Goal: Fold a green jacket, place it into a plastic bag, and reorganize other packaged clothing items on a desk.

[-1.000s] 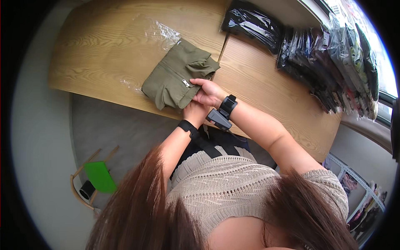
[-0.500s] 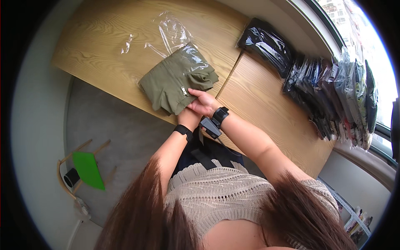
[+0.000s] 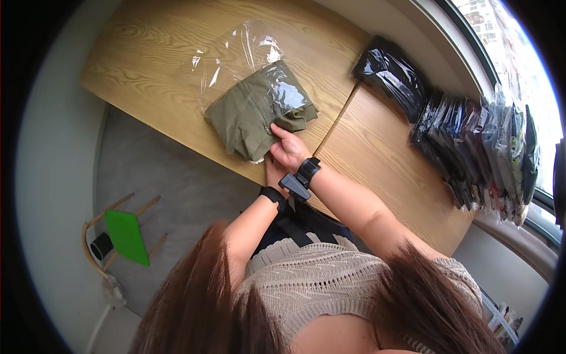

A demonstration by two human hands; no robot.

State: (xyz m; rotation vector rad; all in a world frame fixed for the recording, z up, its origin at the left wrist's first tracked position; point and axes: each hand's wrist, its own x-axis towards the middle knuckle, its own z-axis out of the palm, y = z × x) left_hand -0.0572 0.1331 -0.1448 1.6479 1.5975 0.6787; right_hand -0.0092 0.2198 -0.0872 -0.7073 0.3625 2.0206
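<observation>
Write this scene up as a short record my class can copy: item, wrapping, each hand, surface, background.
Item: folded olive-green garment with a zip
Wrapping: clear plastic bag, covering at least the garment's far part and spreading beyond it
Right hand: touching the garment near the zip
Left hand: at the garment's near edge, mostly hidden; grip unclear
Surface: wood-grain table
Background: row of bagged garments and a black plastic-wrapped bundle at right; chair with green seat at left
</observation>
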